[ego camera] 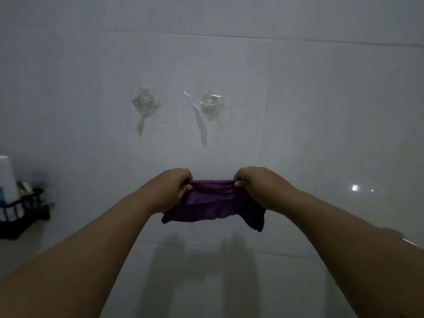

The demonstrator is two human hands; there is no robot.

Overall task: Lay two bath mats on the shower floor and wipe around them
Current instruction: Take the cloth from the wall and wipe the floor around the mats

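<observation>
**Head view: purple cloth held up, no mats to see yet**

Head view shows two bare arms reaching out toward a white tiled wall (298, 111). The left hand (174, 187) and the right hand (259, 185) each pinch one top end of a small purple cloth (213, 203). Both hands are closed tight on it, and the cloth hangs between them, a bit bunched and folded, in front of the wall.

Two clear stick-on hooks (145, 104) sit higher up on the wall, well above the cloth. A black rack (25, 210) with bottles is at the far left edge.

No bath mats show, and the shower floor is out of sight, so I cannot tell if the mats are down. My guess is that this is the cloth step: getting it ready to wipe, or hanging it up after.

Next, the hands would need to spread or fold the cloth flat and bring it down low to the floor.

No words or brand names can be read anywhere; the bottles are too dark and small.
</observation>
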